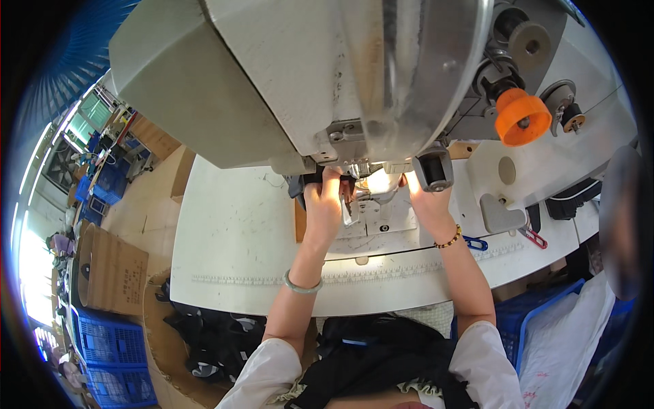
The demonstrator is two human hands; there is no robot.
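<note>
A large grey-white sewing machine [286,75] fills the upper part of the view. Its metal needle plate [381,219] is lit by a small lamp. At the plate's left, my left hand [323,203] is closed on a piece of black fabric [297,186], partly hidden under the machine head. My right hand [429,203] reaches in from the other side, beside a dark roller-like part [433,170]. That part and the machine head hide most of its fingers, so what it touches does not show.
On the white table [231,232], blue-handled snips [475,243] and red-handled snips [535,237] lie right. A ruler strip [272,279] runs along the front. A carton of black pieces [211,341] stands lower left; a blue crate [528,313] with white sacking is lower right. Black cloth [381,354] covers my lap.
</note>
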